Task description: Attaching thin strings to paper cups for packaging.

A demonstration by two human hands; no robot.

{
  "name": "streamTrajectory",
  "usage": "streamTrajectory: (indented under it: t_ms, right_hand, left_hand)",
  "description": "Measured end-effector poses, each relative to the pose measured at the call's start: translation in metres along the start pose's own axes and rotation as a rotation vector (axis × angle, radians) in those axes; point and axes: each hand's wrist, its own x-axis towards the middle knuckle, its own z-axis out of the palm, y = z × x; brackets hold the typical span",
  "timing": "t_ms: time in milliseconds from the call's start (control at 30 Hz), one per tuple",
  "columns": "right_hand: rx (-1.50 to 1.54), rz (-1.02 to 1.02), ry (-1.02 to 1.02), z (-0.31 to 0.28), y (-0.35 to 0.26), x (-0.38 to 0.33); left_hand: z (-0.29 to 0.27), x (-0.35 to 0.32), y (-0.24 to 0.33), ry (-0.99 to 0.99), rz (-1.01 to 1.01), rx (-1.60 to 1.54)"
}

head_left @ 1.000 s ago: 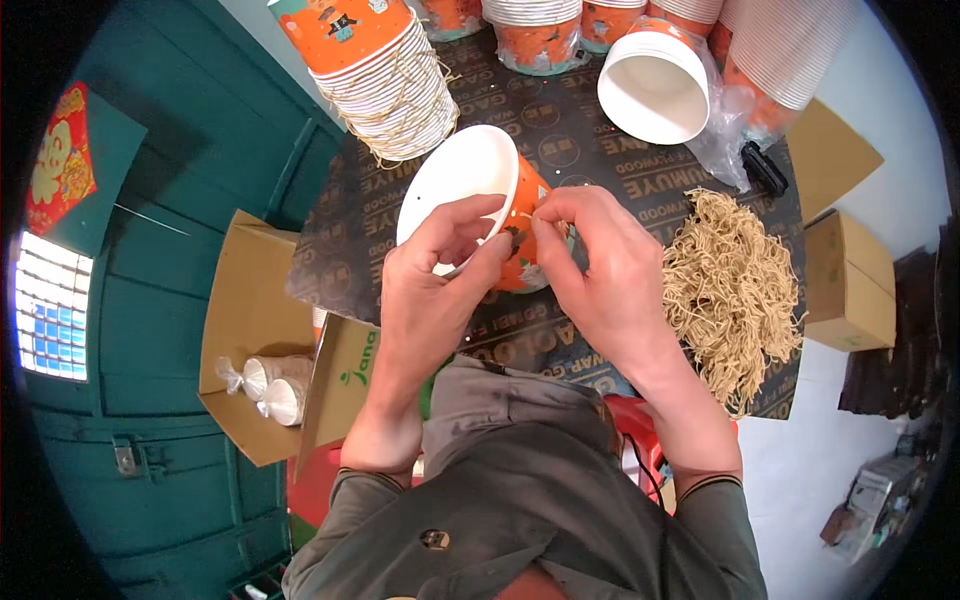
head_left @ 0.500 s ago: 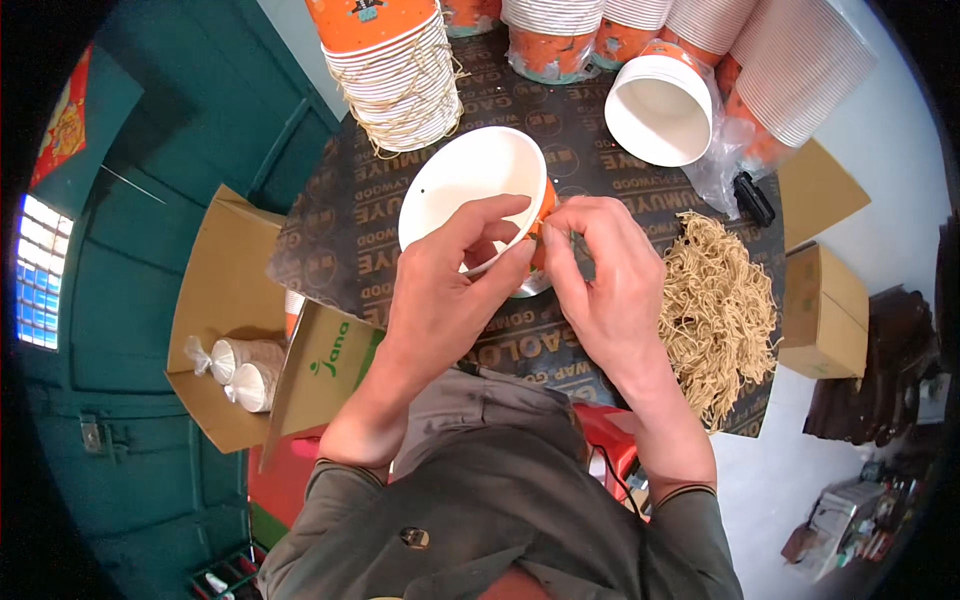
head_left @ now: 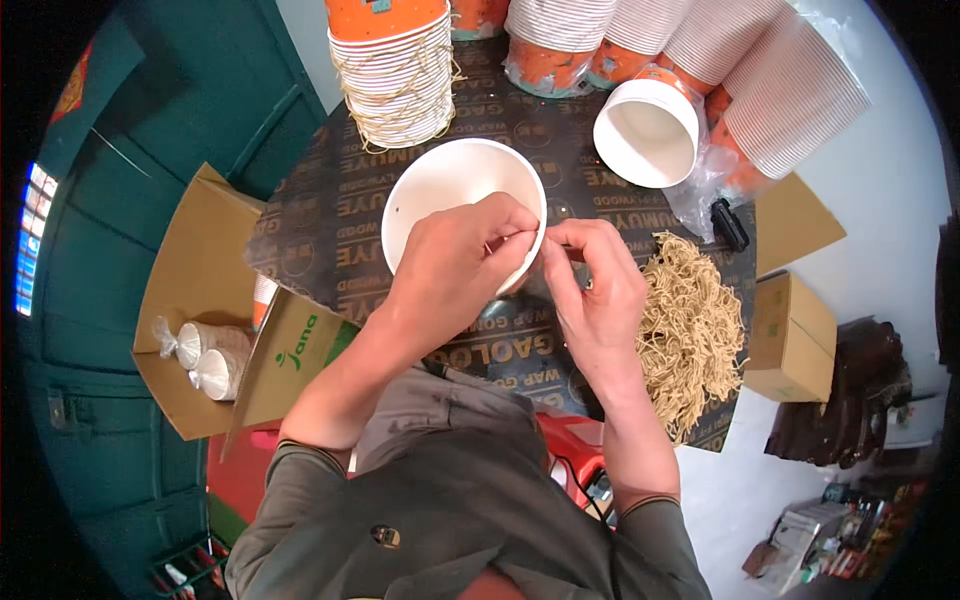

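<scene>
Hands: both up at the near-right rim of one cup, fingertips almost meeting. Left hand (head_left: 455,262) arches over the mouth, thumb and index bent together at the edge; right hand (head_left: 602,290) has thumb and index tip close together just outside it. Honestly can't tell what either one is pinching, if anything.
Cup being worked on: big white cup (head_left: 455,180), wide round mouth facing up, plain white inside with a tiny dark speck on the left wall. It sits mid-table on the dark printed tabletop (head_left: 330,235), its outside mostly hidden.
Cord heap: messy tan pile of cords (head_left: 692,340), right beside the right wrist.
Corded stack: nested orange-and-white cups (head_left: 395,85) beyond the cup, tan loops slung round the rims.
Back row: more nested stacks (head_left: 690,45), some in clear plastic.
Tipped cup: spare cup (head_left: 645,135) lying with its white mouth toward the person, nothing visible in it.
Left carton: open cardboard box (head_left: 185,250) holding bagged white-ended rolls (head_left: 222,368).
Arms: left forearm slants up and rightward, right one rises steeper, leaning left; dark sleeves end near the elbows.
</scene>
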Motion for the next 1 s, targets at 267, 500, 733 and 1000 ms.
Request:
streamTrajectory:
  t_ms: [267, 500, 733, 1000]
  right_hand:
    - [0.377, 0.35, -0.086, -0.013, 0.01, 0.004]
    - [0.276, 0.221, -0.122, -0.026, 0.008, 0.023]
    - [0.386, 0.259, -0.156, -0.025, 0.023, 0.018]
    - [0.561, 0.371, -0.143, -0.029, 0.04, 0.01]
  left_hand:
    - [-0.01, 0.017, 0.007, -0.079, -0.175, -0.093]
    - [-0.003, 0.033, 0.015, -0.111, 0.059, -0.05]
    - [0.008, 0.036, 0.009, -0.127, 0.109, -0.04]
    - [0.021, 0.041, 0.004, -0.307, -0.11, -0.209]
